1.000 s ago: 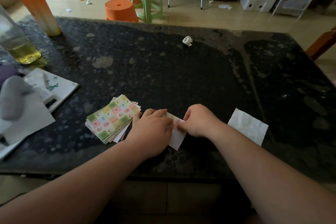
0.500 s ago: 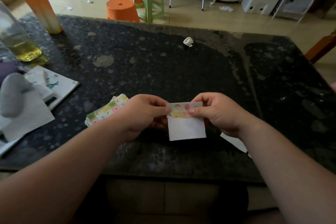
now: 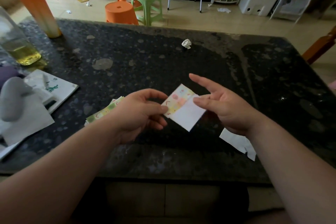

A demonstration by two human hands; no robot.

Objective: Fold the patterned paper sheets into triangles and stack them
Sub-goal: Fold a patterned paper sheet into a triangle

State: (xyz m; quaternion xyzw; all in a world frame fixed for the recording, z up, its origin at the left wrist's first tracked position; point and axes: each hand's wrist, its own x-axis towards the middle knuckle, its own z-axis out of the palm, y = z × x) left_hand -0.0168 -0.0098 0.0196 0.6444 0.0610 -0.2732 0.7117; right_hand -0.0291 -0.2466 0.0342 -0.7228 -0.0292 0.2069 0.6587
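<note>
The left hand [image 3: 138,114] pinches the half-folded, pastel-patterned paper sheet [image 3: 183,109] between thumb and forefinger, while the right hand [image 3: 227,109] spreads its fingers wide, thumb tip apparently touching the sheet's white flap.

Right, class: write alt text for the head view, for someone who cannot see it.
A left hand pinches a partly folded patterned paper sheet above a dark table; the right hand, fingers straight, touches it. More patterned sheets lie stacked by the left wrist.

sheet [image 3: 183,109]: matt paper | table [image 3: 163,63]: glossy speckled stone | stools [image 3: 146,3]: smooth plastic
</note>
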